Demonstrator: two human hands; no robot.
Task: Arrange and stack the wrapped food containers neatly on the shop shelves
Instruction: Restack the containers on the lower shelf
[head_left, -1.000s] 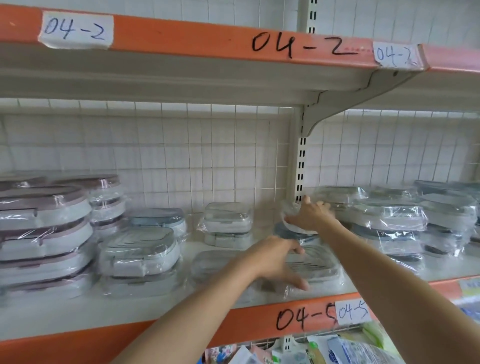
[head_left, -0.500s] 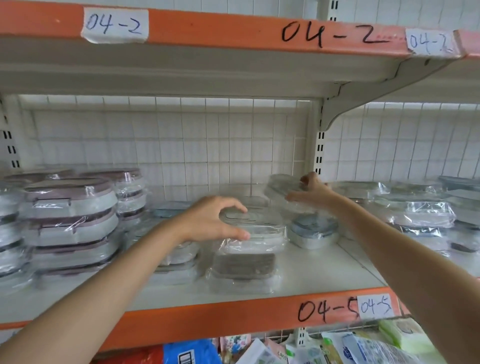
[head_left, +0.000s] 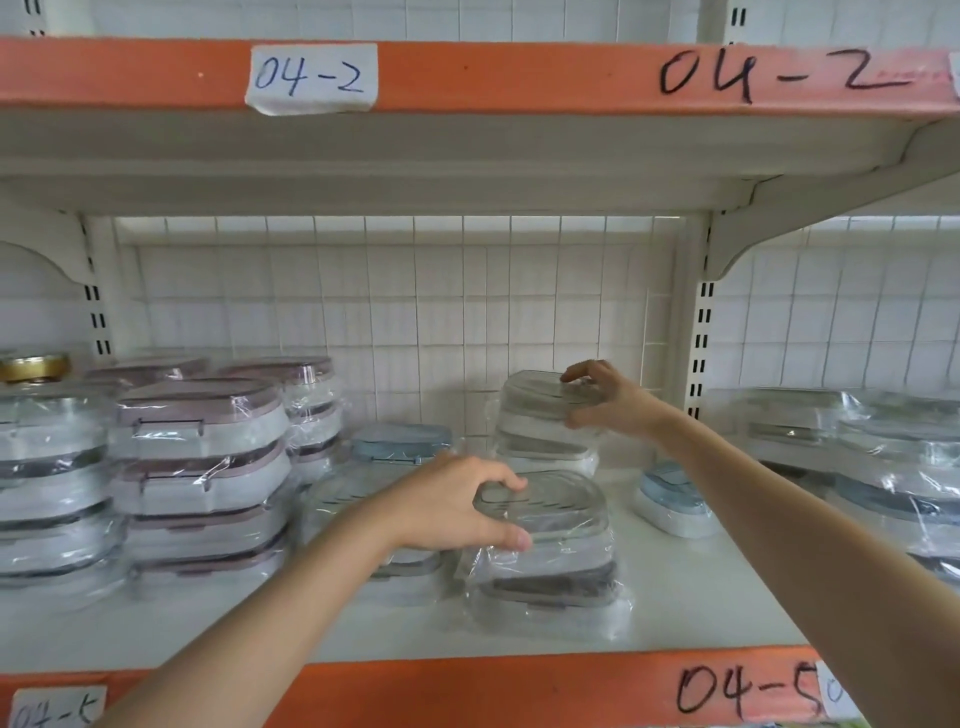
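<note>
I log the left hand (head_left: 451, 505) with fingers curled over the near-left rim of a clear-lidded wrapped container (head_left: 545, 512), thumb (head_left: 511, 538) on its front edge, presumably squaring it on the dark-lidded container (head_left: 550, 592) under the fingertips. The right hand (head_left: 608, 402) pinches the right end of a grey-lidded wrapped container (head_left: 540, 402), fingers above and thumb below, tilted on the container beneath (probably not yet seated). Both stacks sit mid-shelf (head_left: 675, 613), likely keeping like sizes together.
</note>
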